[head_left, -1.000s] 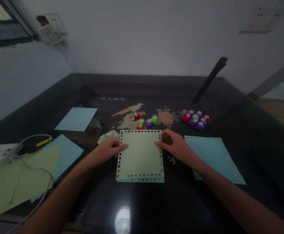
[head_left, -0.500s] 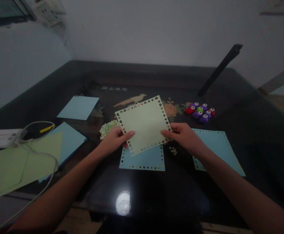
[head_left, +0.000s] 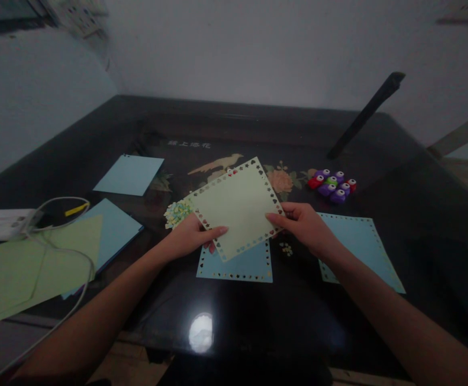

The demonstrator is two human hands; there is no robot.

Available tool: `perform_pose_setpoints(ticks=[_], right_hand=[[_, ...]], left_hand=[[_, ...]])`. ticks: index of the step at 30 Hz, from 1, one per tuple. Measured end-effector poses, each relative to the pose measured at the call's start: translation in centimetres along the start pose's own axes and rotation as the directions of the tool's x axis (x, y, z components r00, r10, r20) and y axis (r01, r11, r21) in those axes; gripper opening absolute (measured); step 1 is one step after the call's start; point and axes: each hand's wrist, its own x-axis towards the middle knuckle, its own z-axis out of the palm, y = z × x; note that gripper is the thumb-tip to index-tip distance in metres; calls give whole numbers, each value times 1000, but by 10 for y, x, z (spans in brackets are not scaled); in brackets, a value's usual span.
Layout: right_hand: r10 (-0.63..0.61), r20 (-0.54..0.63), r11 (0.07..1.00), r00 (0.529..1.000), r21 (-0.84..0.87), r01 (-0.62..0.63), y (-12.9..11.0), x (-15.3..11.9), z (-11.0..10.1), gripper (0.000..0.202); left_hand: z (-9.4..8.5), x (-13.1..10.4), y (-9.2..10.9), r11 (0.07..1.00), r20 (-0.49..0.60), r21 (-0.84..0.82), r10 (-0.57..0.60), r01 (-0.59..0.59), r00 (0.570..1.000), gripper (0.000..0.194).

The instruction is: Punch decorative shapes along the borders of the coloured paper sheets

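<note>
A pale green sheet (head_left: pixel 237 206) with small shapes punched along its edges is held tilted above the table. My left hand (head_left: pixel 193 233) pinches its lower left edge, thumb on top. On its right edge my right hand (head_left: pixel 300 222) grips it, thumb on the face. Partly covered beneath it lies a blue sheet (head_left: pixel 237 266) with punched edges. A pile of small paper cut-outs (head_left: pixel 177 213) is beside my left hand, and a few more cut-outs (head_left: pixel 286 249) lie below my right hand.
Several colourful punches (head_left: pixel 332 185) sit at the right, behind another punched blue sheet (head_left: pixel 356 246). A plain blue sheet (head_left: pixel 131 175) lies back left. Nearer are green sheets (head_left: pixel 57 252), a white cable (head_left: pixel 91 262) and a power strip (head_left: pixel 0 224). A dark post (head_left: pixel 366 115) stands at the back right.
The green sheet has turned slightly clockwise, its lower corner shifting right and down. My left thumb has moved a little right and down with it; my right hand has hardly moved.
</note>
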Motion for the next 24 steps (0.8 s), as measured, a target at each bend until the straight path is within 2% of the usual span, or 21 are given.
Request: perform_pose_setpoints(ticks=[2,5,8,11,12,14,19,24], right_hand=[[-26,2,1000,1000,-4,26,-1,0,0,28],[-56,16,998,998,-12,56,-3,1,1,31],[-67,26,996,997,-60,68,-5,2,1,30],[-97,30,978,995,-180,100,-7,8,2,29],[-115,27,966,993,-230,118,-7,11,3,28],[-154,4,936,988,-320,147,-6,20,4,23],[-218,-116,880,969,-454,144,-1,50,6,11],[-281,-237,773,930,-630,72,2,71,11,21]], left_hand=[[-2,1,0,1000,-43,-9,-8,8,999,28],[-9,3,-2,998,-242,-67,-8,-9,970,31],[-18,7,-4,982,-469,-168,-6,-83,883,28],[-24,11,-4,944,-597,-290,-50,-158,800,25],[-24,12,-4,929,-617,-325,-65,-179,784,27],[-25,12,-3,906,-622,-371,-77,-205,780,31],[-22,10,-1,907,-581,-366,-48,-208,813,30],[-19,7,1,919,-535,-340,-15,-199,845,25]])
